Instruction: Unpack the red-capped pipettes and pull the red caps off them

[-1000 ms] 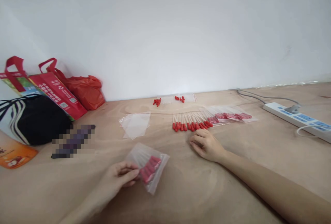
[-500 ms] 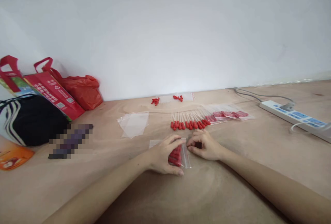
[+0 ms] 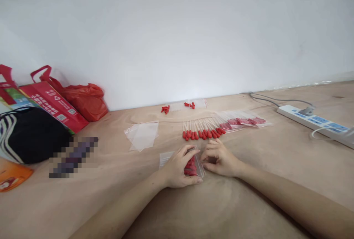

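A small clear zip-lock bag [image 3: 199, 171] holding red-headed sticks lies on the tabletop between my hands. My left hand [image 3: 178, 169] arches over it, thumb along the near edge and fingers along the far edge, pressing and holding it. My right hand [image 3: 219, 160] is curled, thumb and fingertips pinched at the bag's right, open-end edge; its fingertips partly cover that edge. Pale stick ends show through the bag's left part beyond my left hand. Just behind my hands lies a fanned row of thin pale sticks with red heads [image 3: 204, 134].
Filled bags [image 3: 243, 122] overlap to the right of the row. Flat clear bags [image 3: 142, 136] lie to the left. Loose red pieces [image 3: 165, 109] are near the wall. A power strip [image 3: 315, 119] is at right; a red shopping bag [image 3: 54, 104] and black bag [image 3: 33, 134] stand at left.
My left hand has shifted slightly right over the bag, its thumb now nearer the open end. My right fingers have closed in on the bag's edge. The view has tilted slightly.
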Tool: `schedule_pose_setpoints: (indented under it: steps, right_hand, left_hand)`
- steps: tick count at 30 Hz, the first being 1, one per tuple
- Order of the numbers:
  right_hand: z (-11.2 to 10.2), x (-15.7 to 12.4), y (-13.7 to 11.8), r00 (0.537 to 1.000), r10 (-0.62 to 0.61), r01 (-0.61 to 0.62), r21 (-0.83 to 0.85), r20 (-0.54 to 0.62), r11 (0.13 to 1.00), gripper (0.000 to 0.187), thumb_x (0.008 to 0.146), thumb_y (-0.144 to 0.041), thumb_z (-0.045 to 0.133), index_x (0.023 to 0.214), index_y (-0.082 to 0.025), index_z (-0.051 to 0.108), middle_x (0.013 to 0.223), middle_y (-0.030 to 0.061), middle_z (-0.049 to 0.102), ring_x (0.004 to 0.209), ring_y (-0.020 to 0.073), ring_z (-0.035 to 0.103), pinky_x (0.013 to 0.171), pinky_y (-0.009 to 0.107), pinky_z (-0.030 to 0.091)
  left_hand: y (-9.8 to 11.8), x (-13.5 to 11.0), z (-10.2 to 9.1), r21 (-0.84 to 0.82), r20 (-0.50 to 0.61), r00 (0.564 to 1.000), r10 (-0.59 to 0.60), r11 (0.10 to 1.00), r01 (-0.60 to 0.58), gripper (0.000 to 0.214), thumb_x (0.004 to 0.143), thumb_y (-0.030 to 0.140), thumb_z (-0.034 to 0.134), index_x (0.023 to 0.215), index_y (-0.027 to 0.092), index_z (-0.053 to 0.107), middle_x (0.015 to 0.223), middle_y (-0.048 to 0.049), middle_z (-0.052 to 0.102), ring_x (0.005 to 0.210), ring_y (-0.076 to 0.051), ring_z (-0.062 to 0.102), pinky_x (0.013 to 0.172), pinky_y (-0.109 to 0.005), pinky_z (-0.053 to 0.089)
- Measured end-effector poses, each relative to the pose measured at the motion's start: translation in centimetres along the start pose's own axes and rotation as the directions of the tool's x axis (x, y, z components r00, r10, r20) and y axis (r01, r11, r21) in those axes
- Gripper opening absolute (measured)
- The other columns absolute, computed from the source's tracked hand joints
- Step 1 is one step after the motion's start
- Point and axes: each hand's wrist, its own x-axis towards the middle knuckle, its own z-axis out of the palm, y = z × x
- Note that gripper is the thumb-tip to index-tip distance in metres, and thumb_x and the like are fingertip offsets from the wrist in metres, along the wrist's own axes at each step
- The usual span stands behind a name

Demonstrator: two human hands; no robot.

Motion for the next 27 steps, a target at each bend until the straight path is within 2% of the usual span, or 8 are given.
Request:
schedule_pose_setpoints:
  steps: [7,9,11,13,17,21,23,27]
  right_hand:
    - [-0.1,-0.1,-0.2,0.993,-0.118,0.116,-0.100,-0.018,0.988,0.005,0.073,-0.019,0.057,0.070,-0.022,0.060,0.066,-0.0010,0.056,0.069,0.0129,0.042,0.067,0.030,0.025]
    - [0.0,-0.1,-0.2,0.984,-0.178,0.170,-0.154,-0.034,0.973,0.008,0.075,-0.020,0.055,0.069,-0.021,0.060,0.065,-0.0007,0.054,0.069,0.0130,0.041,0.066,0.030,0.024]
    - [0.0,0.0,-0.2,0.969,-0.243,0.228,-0.219,-0.043,0.949,0.011,0.078,-0.021,0.052,0.069,-0.020,0.058,0.064,-0.0003,0.053,0.068,0.0132,0.039,0.065,0.030,0.024]
    - [-0.1,0.0,-0.2,0.951,-0.306,0.282,-0.276,-0.049,0.919,0.013,0.080,-0.020,0.048,0.070,-0.019,0.057,0.063,-0.0001,0.053,0.067,0.0132,0.037,0.064,0.030,0.024]
    - [-0.1,0.0,-0.2,0.923,-0.378,0.333,-0.339,-0.073,0.880,0.015,0.080,-0.016,0.045,0.069,-0.018,0.055,0.063,-0.0002,0.054,0.066,0.0130,0.036,0.064,0.030,0.024]
    - [-0.1,0.0,0.1,0.924,-0.376,0.325,-0.374,-0.072,0.869,0.018,0.079,-0.015,0.044,0.063,-0.017,0.052,0.059,-0.0004,0.050,0.065,0.0129,0.035,0.064,0.030,0.024]
    - [0.0,0.0,0.2,0.923,-0.377,0.324,-0.379,-0.074,0.867,0.018,0.079,-0.016,0.044,0.064,-0.017,0.053,0.060,-0.0004,0.051,0.066,0.0129,0.035,0.064,0.030,0.025]
    - [0.1,0.2,0.3,0.914,-0.393,0.325,-0.404,-0.097,0.855,0.014,0.080,-0.017,0.047,0.069,-0.018,0.055,0.065,-0.0001,0.054,0.067,0.0129,0.036,0.065,0.030,0.025]
  left_hand:
    - [-0.1,0.0,0.1,0.046,-0.016,1.000,0.026,0.999,-0.025,0.070,0.062,0.049,0.067,0.121,0.018,0.044,0.127,-0.0143,0.034,0.118,-0.029,0.037,0.094,-0.043,0.038]
    - [0.0,0.1,0.0,0.065,-0.026,0.999,0.035,0.997,-0.033,0.057,0.072,0.046,0.059,0.119,0.018,0.045,0.126,-0.0139,0.036,0.116,-0.027,0.039,0.093,-0.041,0.039]
    - [-0.1,0.2,0.0,0.098,-0.040,0.998,0.058,0.994,-0.054,0.037,0.084,0.035,0.045,0.116,0.018,0.048,0.123,-0.0124,0.039,0.113,-0.022,0.043,0.092,-0.038,0.040]
    - [-0.3,0.6,-0.1,0.164,-0.061,0.991,0.121,0.980,-0.109,0.028,0.088,0.023,0.036,0.110,0.018,0.052,0.118,-0.0107,0.044,0.108,-0.019,0.046,0.090,-0.034,0.041]
    - [-1.1,1.9,-0.2,0.411,-0.095,0.935,0.343,0.868,-0.277,0.019,0.085,0.015,0.040,0.088,0.015,0.059,0.103,-0.0091,0.053,0.097,-0.018,0.049,0.085,-0.033,0.042]
    - [-1.5,2.9,-0.4,0.599,0.010,0.832,0.554,0.663,-0.449,0.021,0.085,0.012,0.042,0.072,0.014,0.058,0.079,-0.0042,0.059,0.078,-0.015,0.052,0.074,-0.028,0.043]
    - [-1.6,3.0,-0.4,0.632,0.030,0.803,0.596,0.611,-0.477,0.021,0.085,0.012,0.043,0.070,0.014,0.057,0.074,-0.0025,0.059,0.073,-0.014,0.052,0.068,-0.025,0.042]
    - [-1.7,2.7,-0.2,0.647,0.014,0.807,0.590,0.610,-0.457,0.025,0.086,0.014,0.040,0.067,0.014,0.056,0.075,-0.0021,0.059,0.066,-0.012,0.050,0.057,-0.023,0.039]
